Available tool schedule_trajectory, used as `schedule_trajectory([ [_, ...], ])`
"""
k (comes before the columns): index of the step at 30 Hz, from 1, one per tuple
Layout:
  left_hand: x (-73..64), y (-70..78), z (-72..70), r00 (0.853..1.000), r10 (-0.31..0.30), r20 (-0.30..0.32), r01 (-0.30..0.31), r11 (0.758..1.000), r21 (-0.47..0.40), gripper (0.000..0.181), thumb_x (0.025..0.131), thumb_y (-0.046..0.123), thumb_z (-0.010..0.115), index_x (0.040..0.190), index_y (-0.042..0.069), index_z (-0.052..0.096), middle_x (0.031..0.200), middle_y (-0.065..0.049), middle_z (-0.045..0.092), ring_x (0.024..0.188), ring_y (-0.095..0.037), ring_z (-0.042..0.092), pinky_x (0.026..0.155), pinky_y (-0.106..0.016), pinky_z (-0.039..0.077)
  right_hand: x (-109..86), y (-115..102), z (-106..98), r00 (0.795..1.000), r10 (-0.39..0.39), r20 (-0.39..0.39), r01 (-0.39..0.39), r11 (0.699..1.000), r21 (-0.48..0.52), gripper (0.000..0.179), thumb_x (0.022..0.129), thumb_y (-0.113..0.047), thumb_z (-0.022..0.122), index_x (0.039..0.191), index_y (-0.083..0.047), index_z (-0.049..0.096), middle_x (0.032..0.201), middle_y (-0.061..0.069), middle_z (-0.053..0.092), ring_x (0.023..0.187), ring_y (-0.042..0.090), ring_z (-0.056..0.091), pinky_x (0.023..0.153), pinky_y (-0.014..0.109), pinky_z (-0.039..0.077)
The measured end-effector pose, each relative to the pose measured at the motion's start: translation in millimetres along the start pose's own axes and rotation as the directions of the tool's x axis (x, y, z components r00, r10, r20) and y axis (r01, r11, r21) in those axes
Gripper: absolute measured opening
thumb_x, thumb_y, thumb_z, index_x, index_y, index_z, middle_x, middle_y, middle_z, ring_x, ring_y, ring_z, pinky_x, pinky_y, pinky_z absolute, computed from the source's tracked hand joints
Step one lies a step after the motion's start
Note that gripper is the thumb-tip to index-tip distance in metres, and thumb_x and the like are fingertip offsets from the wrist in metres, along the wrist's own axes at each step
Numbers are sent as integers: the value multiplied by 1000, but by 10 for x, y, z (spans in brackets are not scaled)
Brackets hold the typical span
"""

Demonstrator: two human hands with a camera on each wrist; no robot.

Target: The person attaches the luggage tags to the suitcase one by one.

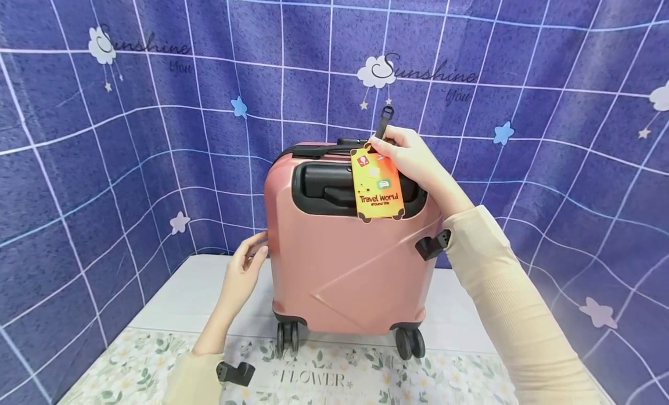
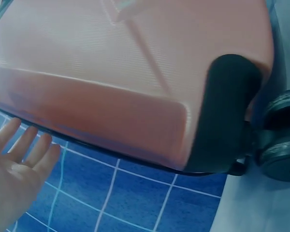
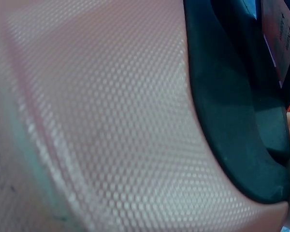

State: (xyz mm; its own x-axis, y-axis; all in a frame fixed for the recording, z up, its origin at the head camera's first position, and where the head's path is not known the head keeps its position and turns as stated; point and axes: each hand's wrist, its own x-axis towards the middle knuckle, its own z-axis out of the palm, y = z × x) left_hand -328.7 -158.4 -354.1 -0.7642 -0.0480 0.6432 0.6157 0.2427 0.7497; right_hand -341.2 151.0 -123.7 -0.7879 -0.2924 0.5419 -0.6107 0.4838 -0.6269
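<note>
A pink hard-shell suitcase (image 1: pixel 345 265) stands upright on its wheels, with a black recessed handle area (image 1: pixel 319 190) near its top. My right hand (image 1: pixel 413 155) pinches the black strap (image 1: pixel 385 121) of a yellow-orange luggage tag (image 1: pixel 377 190) between thumb and fingers. The tag hangs in front of the suitcase's upper part and reads "Travel World"; the strap's buckle end sticks up above the fingers. At the suitcase's left side is my left hand (image 1: pixel 244 271), fingers loosely extended by the shell. In the left wrist view those fingers (image 2: pixel 36 147) are spread beside the pink side, holding nothing.
Black double wheels (image 1: pixel 410 342) carry the suitcase on a white surface (image 1: pixel 209 289) with a floral "FLOWER" mat (image 1: pixel 313 379) in front. A blue gridded curtain (image 1: pixel 209 132) encloses the back and both sides. Black mounts (image 1: pixel 236 373) are worn at both wrists.
</note>
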Motion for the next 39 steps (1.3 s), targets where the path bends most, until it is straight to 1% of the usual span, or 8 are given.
schedule_trajectory([
  [4,77,81,-19,999,27,-38,-26,999,19,36,98,16,49,130,1,51,132,-18,54,108,7,53,90,-7,42,12,-6,-2,1000,-2,-3,2,1000,5,21,95,-22,53,84,-4,54,76,2,52,69,12,50,60,22,42],
  [10,178,202,-34,997,11,-77,-8,999,35,34,97,16,51,128,3,53,130,-15,56,105,3,54,89,-7,42,10,7,-5,1000,-12,2,12,1000,5,20,95,-21,53,89,-2,57,78,3,53,70,13,51,62,22,42],
  [14,251,276,-37,995,11,-97,-6,999,54,33,97,16,51,127,3,54,129,-14,57,101,2,54,86,-6,43,12,-9,-6,1000,-21,2,21,1000,3,21,95,-22,54,87,-2,56,77,4,52,70,13,50,61,23,41],
  [22,408,399,-61,990,74,-122,-60,992,110,32,97,19,51,125,4,56,124,-12,61,103,4,56,86,-9,44,7,-2,-18,999,-40,2,40,999,-12,21,95,-20,53,94,-1,61,81,5,55,73,13,50,64,22,41],
  [26,484,502,-77,986,100,-130,-87,991,103,33,97,19,51,125,3,55,123,-14,62,107,-4,59,89,-10,44,1,19,-18,999,-39,7,39,999,-21,22,95,-22,53,91,-2,59,80,5,53,74,15,49,64,23,41],
  [30,546,604,-96,984,117,-138,-104,990,98,33,97,17,51,126,2,54,122,-15,62,103,0,58,88,-9,44,-7,15,-9,999,-50,7,50,999,-17,21,95,-21,53,95,-1,61,81,6,54,76,15,50,65,23,41],
  [35,572,869,-96,981,144,-128,-128,984,125,33,96,8,50,126,-5,52,122,-20,61,97,9,54,85,-8,44,-11,10,-14,999,-53,0,53,999,-13,22,94,-20,53,97,-1,62,81,5,55,74,13,50,64,22,41],
  [39,591,1112,-90,977,177,-122,-160,978,137,33,96,5,48,126,-9,50,121,-26,59,98,6,55,84,-9,45,-17,-2,-18,999,-46,-4,46,999,-11,21,95,-21,54,89,-2,59,78,4,54,72,13,50,62,22,41],
])
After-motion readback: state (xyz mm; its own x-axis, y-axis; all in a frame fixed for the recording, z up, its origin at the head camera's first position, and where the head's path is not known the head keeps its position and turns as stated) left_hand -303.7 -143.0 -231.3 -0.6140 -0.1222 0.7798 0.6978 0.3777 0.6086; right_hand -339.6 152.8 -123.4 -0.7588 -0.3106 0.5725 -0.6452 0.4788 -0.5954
